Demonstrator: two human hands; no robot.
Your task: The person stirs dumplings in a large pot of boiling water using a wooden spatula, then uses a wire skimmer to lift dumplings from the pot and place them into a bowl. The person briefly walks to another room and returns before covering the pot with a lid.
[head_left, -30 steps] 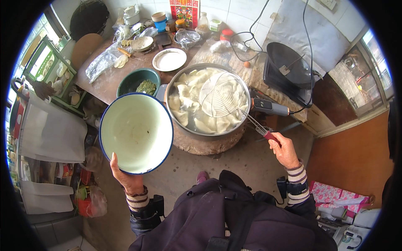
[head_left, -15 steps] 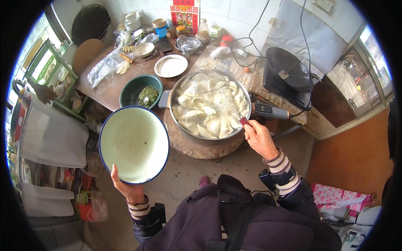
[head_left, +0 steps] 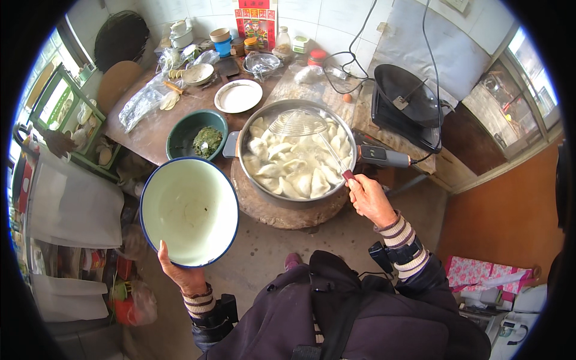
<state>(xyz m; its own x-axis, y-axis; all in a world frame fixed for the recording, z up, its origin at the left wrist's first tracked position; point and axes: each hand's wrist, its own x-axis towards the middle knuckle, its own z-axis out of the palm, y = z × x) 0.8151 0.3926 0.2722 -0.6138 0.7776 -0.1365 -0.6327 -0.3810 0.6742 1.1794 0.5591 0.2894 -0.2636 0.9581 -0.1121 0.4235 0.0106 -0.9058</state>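
Observation:
An empty white enamel basin with a blue rim point(head_left: 189, 207) is gripped at its near edge by my left hand point(head_left: 182, 273), thumb over the rim. My right hand point(head_left: 371, 199) is closed round the dark red handle of a wire skimmer point(head_left: 298, 123). The skimmer's round mesh sits inside the far part of a wide electric pot point(head_left: 245, 171), low over the dumplings point(head_left: 292, 165) floating in cloudy water. Just left of the pot stands a green bowl point(head_left: 175, 137) holding chopped green filling point(head_left: 207, 141).
The pot rests on a round wooden block point(head_left: 252, 207). Behind are a white plate point(head_left: 239, 96), a plastic bag point(head_left: 144, 102), a small bowl point(head_left: 198, 74) and jars. At right, a black wok point(head_left: 408, 99) sits on a cooker, and a cord point(head_left: 435, 78) hangs beside it.
The skimmer's mesh has dropped lower and moved slightly nearer, toward the dumplings. My left hand still holds the basin in nearly the same place.

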